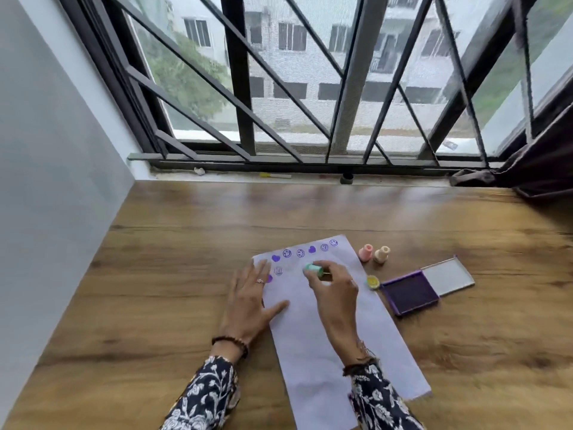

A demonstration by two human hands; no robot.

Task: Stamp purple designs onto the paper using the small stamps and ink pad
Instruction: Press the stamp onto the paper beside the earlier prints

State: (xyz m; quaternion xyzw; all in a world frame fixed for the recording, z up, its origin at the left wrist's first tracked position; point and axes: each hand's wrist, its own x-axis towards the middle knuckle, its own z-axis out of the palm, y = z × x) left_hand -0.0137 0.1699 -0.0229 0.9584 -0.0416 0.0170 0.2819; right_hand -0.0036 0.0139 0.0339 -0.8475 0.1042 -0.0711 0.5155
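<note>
A white sheet of paper lies on the wooden table, with a row of purple hearts and smiley faces stamped along its far edge and two more prints below at the left. My left hand rests flat on the paper's left edge, fingers spread. My right hand pinches a small green stamp, tilted on its side just above the paper's upper middle. The open purple ink pad sits to the right of the paper, its clear lid folded back.
A pink stamp and a peach stamp stand beside the paper's far right corner. A yellow stamp lies next to the ink pad. A barred window runs along the table's far edge; a dark curtain hangs at right.
</note>
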